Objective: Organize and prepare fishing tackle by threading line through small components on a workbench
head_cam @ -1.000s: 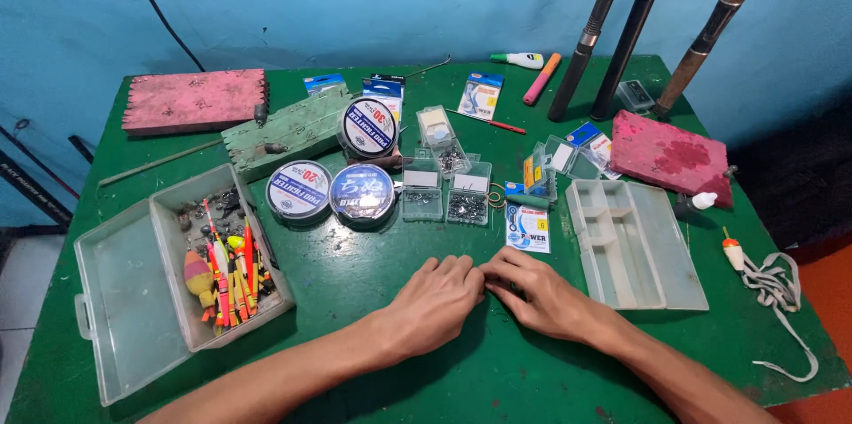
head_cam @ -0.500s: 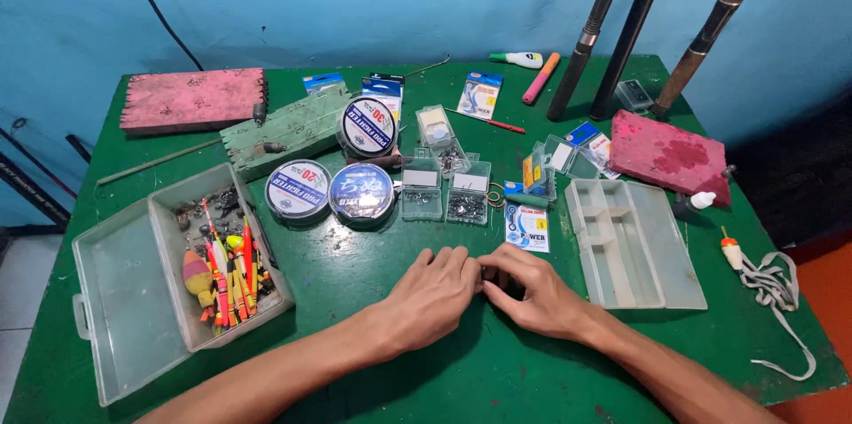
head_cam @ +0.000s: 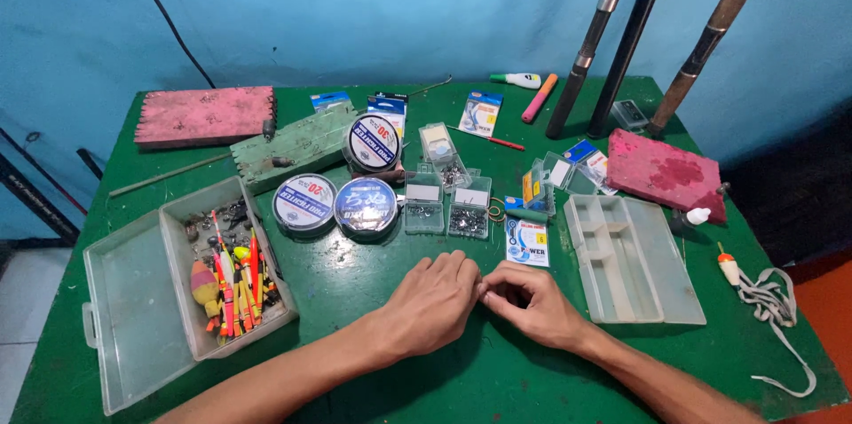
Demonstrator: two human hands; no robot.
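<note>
A green painted table [head_cam: 373,371] fills the frame before a blue wall [head_cam: 355,7], with bare green along the lower edge. At lower centre, the left hand [head_cam: 435,300] and right hand [head_cam: 532,304] meet fingertip to fingertip, pinching something too small to identify, below a small printed hook packet [head_cam: 527,242].

Place looks like home hobby corner for fishing tackle, not shop or lab. Signs:
- painted green table [head_cam: 373,388], worn, against plain blue wall [head_cam: 355,7] across top of frame
- three fishing rods [head_cam: 590,43] leaning on wall, upper right
- line spools [head_cam: 304,203] in centre
- open clear box [head_cam: 133,318] with coloured floats [head_cam: 231,278], lower left
- small clear cases of hooks and sinkers [head_cam: 469,211] in middle
- empty compartment tray [head_cam: 630,255] at right
- pink foam blocks [head_cam: 206,113] at upper left and right
- tiled floor at left edge, orange floor in lower right corner
</note>
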